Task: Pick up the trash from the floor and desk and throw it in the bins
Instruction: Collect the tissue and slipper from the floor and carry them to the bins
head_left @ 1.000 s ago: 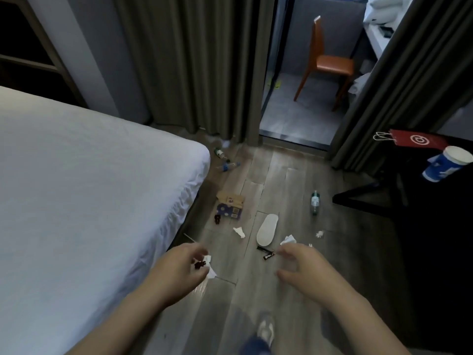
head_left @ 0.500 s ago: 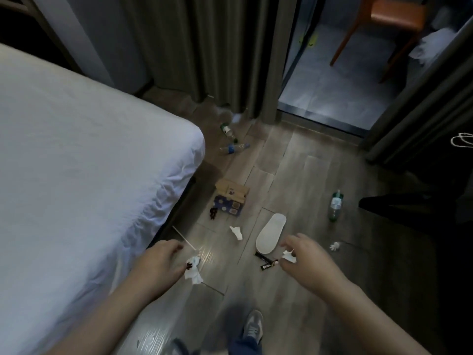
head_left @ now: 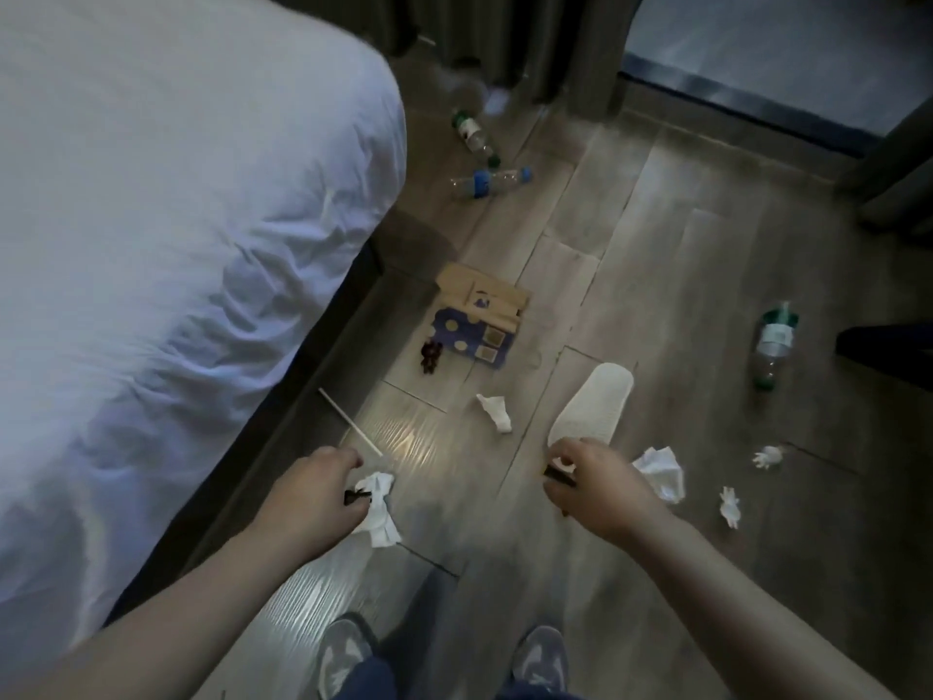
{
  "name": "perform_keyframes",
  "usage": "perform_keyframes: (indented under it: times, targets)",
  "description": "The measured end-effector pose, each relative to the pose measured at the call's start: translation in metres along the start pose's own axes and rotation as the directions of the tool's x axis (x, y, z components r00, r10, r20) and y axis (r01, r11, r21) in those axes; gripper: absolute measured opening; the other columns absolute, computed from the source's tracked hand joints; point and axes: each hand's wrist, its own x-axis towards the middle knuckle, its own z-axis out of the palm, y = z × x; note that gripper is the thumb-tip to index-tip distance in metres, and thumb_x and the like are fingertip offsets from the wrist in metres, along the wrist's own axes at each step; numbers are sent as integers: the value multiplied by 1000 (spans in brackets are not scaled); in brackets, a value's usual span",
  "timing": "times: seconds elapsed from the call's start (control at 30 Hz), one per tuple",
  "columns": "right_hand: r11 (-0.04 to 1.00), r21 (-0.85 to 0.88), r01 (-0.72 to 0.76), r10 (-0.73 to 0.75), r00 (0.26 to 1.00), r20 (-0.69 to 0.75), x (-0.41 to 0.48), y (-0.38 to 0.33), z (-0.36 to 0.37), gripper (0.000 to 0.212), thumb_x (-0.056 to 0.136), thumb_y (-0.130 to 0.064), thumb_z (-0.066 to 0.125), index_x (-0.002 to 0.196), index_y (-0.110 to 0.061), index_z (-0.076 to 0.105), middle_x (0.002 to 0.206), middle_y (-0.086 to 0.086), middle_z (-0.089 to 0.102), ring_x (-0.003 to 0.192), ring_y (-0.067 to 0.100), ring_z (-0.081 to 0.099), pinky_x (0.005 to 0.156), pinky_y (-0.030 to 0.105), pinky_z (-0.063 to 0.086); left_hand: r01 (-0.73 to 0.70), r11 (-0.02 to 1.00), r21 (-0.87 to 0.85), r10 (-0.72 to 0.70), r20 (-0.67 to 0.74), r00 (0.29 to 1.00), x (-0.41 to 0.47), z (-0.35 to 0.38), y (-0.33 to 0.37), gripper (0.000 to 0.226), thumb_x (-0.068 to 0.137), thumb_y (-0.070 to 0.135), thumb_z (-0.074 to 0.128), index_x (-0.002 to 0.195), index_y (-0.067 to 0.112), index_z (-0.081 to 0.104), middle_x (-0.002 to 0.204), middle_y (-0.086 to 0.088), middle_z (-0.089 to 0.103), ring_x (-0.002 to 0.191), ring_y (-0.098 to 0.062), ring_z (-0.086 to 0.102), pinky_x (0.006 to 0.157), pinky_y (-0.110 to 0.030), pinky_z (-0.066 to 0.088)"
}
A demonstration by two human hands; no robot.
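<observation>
The left hand (head_left: 313, 502) is closed on a white tissue (head_left: 379, 512), and a small dark bit (head_left: 355, 495) is pinched with it. This hand is held to the left of the white slipper (head_left: 593, 406). The right hand (head_left: 598, 490) is held low at the slipper's near end, and a dark packet (head_left: 558, 478) is pinched in its fingers. The two hands are kept well apart.

A crumpled tissue (head_left: 659, 472) is seen just right of the slipper's near end, beside the right hand. Whether it is held cannot be told. More trash is spread on the floor. A small tissue (head_left: 495, 411) lies just left of the slipper, and a straw (head_left: 348, 421) lies further left. A torn box (head_left: 477, 320) lies beyond the slipper, and a green bottle (head_left: 772, 341) lies well to its right. No bin is seen.

Things could go wrong from here. Both hands are full, so a piece could be dropped if more is grabbed. The small dark bit could slip out, because it is only pinched at the fingertips. The slipper could be picked up by mistake, though it may not be trash. The tiny paper scraps (head_left: 729, 505) right of the slipper could be missed, because the room is dim.
</observation>
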Motion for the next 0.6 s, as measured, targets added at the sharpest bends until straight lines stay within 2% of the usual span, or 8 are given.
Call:
perform_keyframes:
  times: [0.1, 0.23, 0.3, 0.37, 0.5, 0.6]
  targets:
    - [999, -33, -37, 37, 999, 1, 64, 20, 55, 42, 89, -32, 58, 129, -18, 55, 125, 5, 57, 114, 21, 54, 84, 24, 39, 2, 1000, 20, -2, 1, 1000, 52, 50, -30, 53, 81, 39, 65, 129, 20, 52, 125, -3, 55, 109, -18, 56, 85, -26, 45]
    - [998, -44, -32, 36, 995, 96, 150, 37, 147, 50, 86, -35, 61, 132, -20, 53, 125, 5, 61, 111, 21, 59, 84, 23, 43, 54, 998, -33, -52, 43, 998, 118, 128, -70, 55, 79, 39, 68, 128, 20, 51, 123, -1, 57, 109, -17, 56, 82, -25, 45]
    - [998, -38, -40, 42, 998, 56, 196, 48, 180, 55, 85, -33, 62, 136, -17, 48, 128, 9, 58, 109, 25, 60, 80, 25, 43, 22, 999, 25, -23, 56, 998, 154, 157, -92, 53, 80, 42, 67, 126, 20, 51, 122, 0, 59, 108, -16, 56, 83, -26, 47]
    - [995, -97, -5, 4, 1000, -4, 240, 59, 207, 60, 86, -30, 60, 140, -13, 40, 134, 14, 49, 112, 30, 56, 83, 27, 43, -25, 994, 109, 23, 14, 1000, 187, 176, -112, 54, 80, 48, 65, 124, 21, 52, 121, 1, 58, 108, -17, 56, 87, -30, 48]
    - [967, -248, 65, -97, 988, -120, 294, 77, 250, 81, 84, -31, 60, 151, -13, 17, 150, 16, 23, 130, 35, 35, 103, 35, 36, -67, 982, 176, 71, -13, 997, 223, 218, -140, 56, 77, 52, 66, 123, 23, 53, 123, 1, 56, 110, -16, 56, 88, -32, 49]
    - [971, -232, 62, -78, 995, -59, 299, 81, 259, 95, 85, -32, 63, 153, -19, -1, 154, 15, 17, 139, 35, 27, 107, 36, 33, -64, 981, 184, 58, 38, 998, 223, 245, -150, 56, 73, 49, 67, 121, 23, 51, 120, 0, 57, 105, -18, 57, 76, -25, 46]
